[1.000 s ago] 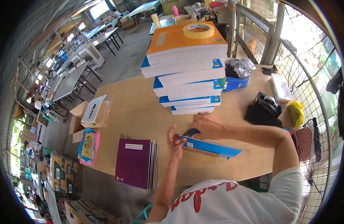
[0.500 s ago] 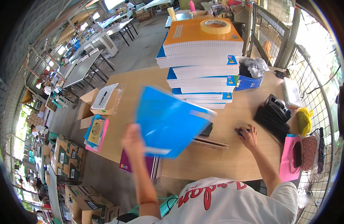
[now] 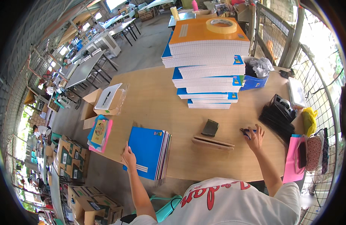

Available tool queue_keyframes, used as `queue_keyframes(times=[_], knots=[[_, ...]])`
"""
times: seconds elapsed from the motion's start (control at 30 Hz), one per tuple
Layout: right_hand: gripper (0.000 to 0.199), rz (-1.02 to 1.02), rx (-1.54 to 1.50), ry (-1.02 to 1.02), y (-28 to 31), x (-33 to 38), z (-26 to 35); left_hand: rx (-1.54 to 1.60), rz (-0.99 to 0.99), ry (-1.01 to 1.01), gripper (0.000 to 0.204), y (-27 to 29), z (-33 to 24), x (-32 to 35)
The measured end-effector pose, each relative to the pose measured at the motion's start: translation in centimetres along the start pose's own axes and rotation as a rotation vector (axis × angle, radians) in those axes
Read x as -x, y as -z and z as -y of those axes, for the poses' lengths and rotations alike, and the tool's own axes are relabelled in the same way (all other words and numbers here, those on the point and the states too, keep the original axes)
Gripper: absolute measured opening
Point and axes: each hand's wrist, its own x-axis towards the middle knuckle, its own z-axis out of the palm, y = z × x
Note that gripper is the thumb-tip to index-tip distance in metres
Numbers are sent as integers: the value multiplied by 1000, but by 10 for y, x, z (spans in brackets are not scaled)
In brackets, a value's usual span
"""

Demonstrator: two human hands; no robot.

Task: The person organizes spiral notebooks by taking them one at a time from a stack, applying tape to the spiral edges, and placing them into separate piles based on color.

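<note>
A blue-covered spiral notebook [image 3: 146, 148] lies on top of a small stack of spiral notebooks near the table's front left edge. My left hand [image 3: 129, 156] closes on its left edge, thumb along the cover; the fingertips are partly hidden. Loosely curled around small blue-handled pliers [image 3: 246, 132], my right hand [image 3: 255, 139] rests over the table on the right. Between the hands stand a narrow wooden piece [image 3: 213, 142] and a small dark block [image 3: 210, 128].
A tall stack of notebooks [image 3: 209, 48] rises at the back, with a roll of tape [image 3: 221, 25] on top. A tape dispenser [image 3: 283, 105], a yellow bag [image 3: 309, 120] and a pink folder [image 3: 293, 159] line the right side. An open carton [image 3: 91, 108] sits at the left edge.
The blue notebook, earlier raised and tilted in my left hand, now lies flat on the left stack. My left hand has come down with it. My right hand keeps its place with the pliers.
</note>
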Motion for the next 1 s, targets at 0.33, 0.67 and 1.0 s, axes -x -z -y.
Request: queue_keyframes(times=[0.33, 0.67, 1.0], knots=[[36, -593, -434, 547, 229, -136, 166, 765, -195, -629, 32, 96, -223, -32], [35, -382, -222, 564, 263, -334, 254, 601, 514, -440, 39, 175, -483, -171], [25, -432, -321, 349, 272, -312, 269, 493, 457, -385, 37, 178, -481, -205]])
